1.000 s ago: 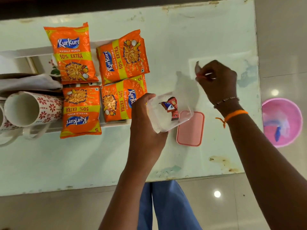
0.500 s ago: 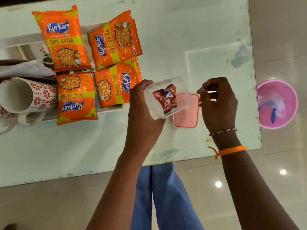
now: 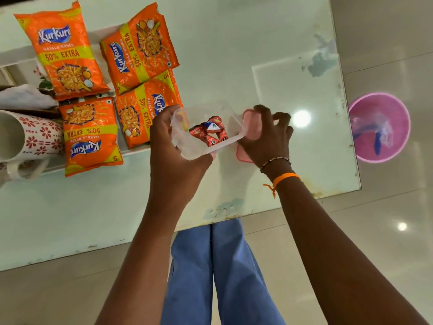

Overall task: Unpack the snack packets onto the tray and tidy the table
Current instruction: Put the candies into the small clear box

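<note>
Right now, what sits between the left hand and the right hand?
Head view: the clear plastic box with small red wrapped sweets, gripped by the left hand. The pink lid lies just beyond, under the right hand.

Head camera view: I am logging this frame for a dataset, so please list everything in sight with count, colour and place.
snack packets: four, orange, on the tray at the table's far left
tray: one, white, mostly under the packets
mug: one fully seen, white with red flowers, on its side left of the packets
cloth: one, white, above the mug
clear container: one, transparent, held over the table
small wrappers: several, red, inside the container
lid: one, pink, beside the container
table: one, pale glass top
bin: one, pink, on the floor at right
left hand: grips the container
right hand: fingers curled on the lid
</note>
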`<state>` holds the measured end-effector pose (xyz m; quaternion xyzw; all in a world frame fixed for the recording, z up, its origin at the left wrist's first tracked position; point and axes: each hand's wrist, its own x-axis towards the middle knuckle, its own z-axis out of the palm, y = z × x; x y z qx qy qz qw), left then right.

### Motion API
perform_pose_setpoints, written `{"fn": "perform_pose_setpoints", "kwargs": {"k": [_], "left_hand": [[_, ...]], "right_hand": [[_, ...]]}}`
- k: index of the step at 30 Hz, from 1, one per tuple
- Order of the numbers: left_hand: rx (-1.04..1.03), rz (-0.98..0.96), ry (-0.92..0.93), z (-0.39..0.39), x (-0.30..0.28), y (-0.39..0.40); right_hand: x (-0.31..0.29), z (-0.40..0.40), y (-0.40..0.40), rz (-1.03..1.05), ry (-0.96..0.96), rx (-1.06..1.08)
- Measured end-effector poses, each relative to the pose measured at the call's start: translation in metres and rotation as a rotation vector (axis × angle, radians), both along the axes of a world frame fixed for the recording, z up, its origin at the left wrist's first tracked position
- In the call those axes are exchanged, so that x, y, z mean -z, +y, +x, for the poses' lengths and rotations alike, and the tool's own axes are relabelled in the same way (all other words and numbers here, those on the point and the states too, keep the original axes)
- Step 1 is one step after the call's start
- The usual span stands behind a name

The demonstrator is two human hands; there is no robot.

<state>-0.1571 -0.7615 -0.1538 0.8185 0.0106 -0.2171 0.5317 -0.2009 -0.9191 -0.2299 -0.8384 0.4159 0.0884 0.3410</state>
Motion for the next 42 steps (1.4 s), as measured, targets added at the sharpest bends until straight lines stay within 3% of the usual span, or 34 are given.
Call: {"fn": "perform_pose_setpoints", "kwargs": {"k": [2, 5, 7, 10, 14, 20, 27, 32, 37, 40, 42], "left_hand": [[-0.015, -0.01, 0.02, -0.001, -0.002, 0.0], [-0.043, -0.038, 0.078, -0.005, -0.004, -0.002], [-0.056, -0.062, 0.127, -0.007, -0.005, -0.003], [-0.072, -0.115, 0.227, -0.008, -0.005, -0.005], [-0.091, -0.216, 0.358, -0.002, -0.005, -0.011], [0.019, -0.236, 0.368, 0.012, -0.007, -0.017], [0.068, -0.282, 0.37, 0.022, -0.014, -0.021], [0.066, -0.377, 0.397, 0.023, -0.021, -0.018], [-0.155, -0.497, 0.643, 0.02, -0.028, -0.002], [-0.311, -0.361, 0.626, 0.012, -0.025, 0.012], [-0.319, -0.3, 0.568, 0.008, -0.025, 0.022]], "right_hand": [[-0.005, -0.002, -0.015, 0.188, -0.127, 0.221], [-0.022, -0.01, -0.034, 0.641, -0.363, 0.712], [-0.031, -0.016, -0.041, 0.897, -0.574, 0.905], [-0.039, -0.021, -0.039, 1.112, -0.789, 0.904], [-0.049, -0.014, -0.028, 1.289, -0.811, 0.616], [-0.055, -0.01, -0.022, 1.195, -0.655, 0.266], [-0.062, -0.005, -0.034, 1.121, -0.405, 0.021], [-0.074, 0.002, -0.037, 1.02, -0.369, -0.091], [-0.081, 0.01, -0.025, 0.694, -0.266, -0.387], [-0.088, 0.009, 0.0, 0.582, -0.262, -0.551], [-0.092, 0.011, 0.021, 0.618, -0.285, -0.51]]}}
